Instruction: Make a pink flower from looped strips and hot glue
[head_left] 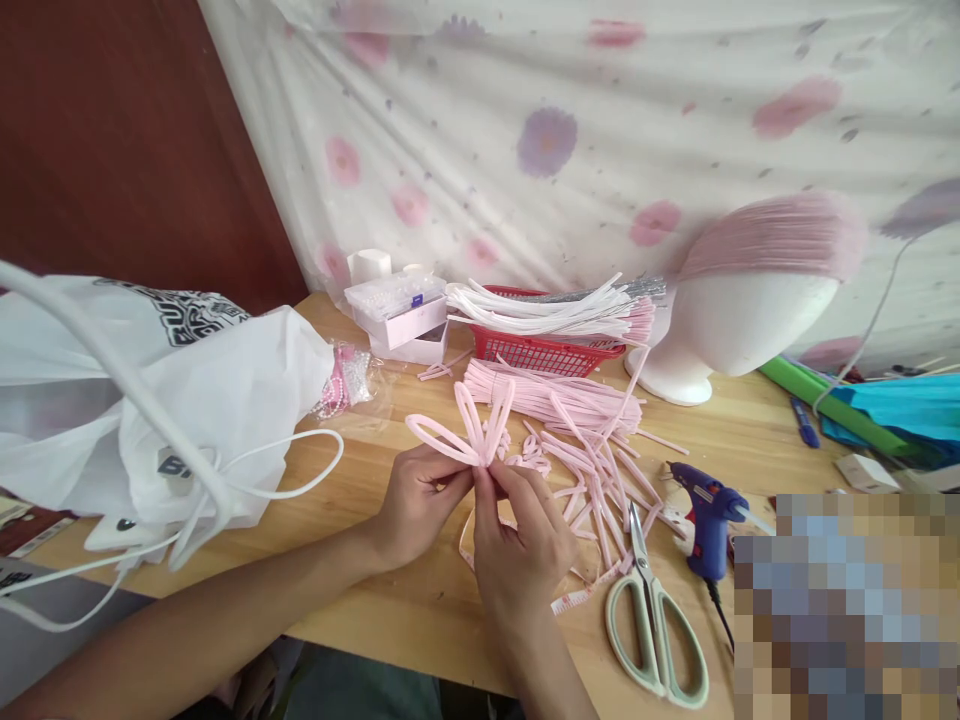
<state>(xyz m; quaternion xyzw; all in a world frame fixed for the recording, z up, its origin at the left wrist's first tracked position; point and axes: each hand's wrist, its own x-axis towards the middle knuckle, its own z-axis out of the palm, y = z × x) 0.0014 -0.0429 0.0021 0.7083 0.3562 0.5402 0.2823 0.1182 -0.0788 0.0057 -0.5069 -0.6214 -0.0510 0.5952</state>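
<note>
Between my two hands, above the table, is a pink pipe-cleaner flower [471, 428] with several long looped petals that fan upward from one base. My left hand [420, 500] pinches it at the base from the left side. From the right, my right hand [521, 540] grips the same base with thumb and fingers closed. The exact pinch point is partly hidden by the fingertips. Behind and to the right of the hands lie loose pink pipe cleaners [592, 480], with a thick bundle of pink pipe cleaners [547, 395] farther back.
Right of my hands lie scissors [652, 620] and a blue glue gun [705, 515]. A red basket [536, 350] of pipe cleaners, white boxes [401, 310] and a foam head [750, 310] stand at the back. A white bag [247, 390] and white cable [135, 390] occupy the left.
</note>
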